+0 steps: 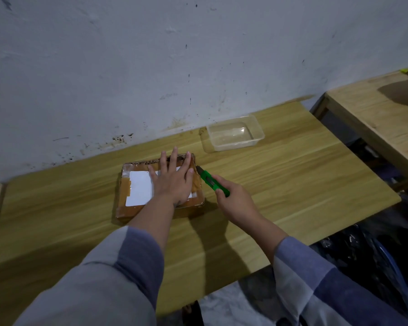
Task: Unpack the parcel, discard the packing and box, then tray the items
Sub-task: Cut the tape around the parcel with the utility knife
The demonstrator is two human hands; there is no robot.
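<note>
The parcel [139, 189] lies flat on the table [280, 189]. The left hand [172, 182] presses it, fingers straight and spread. The right hand [236, 201], at its 3 o'clock, grips the green cutter [213, 182], blade pointing to 10 o'clock at the parcel's right edge.

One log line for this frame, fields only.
stage: cutting tape | left hand: flat on parcel | right hand: grips green cutter, blade at parcel's right edge | tray: empty
</note>
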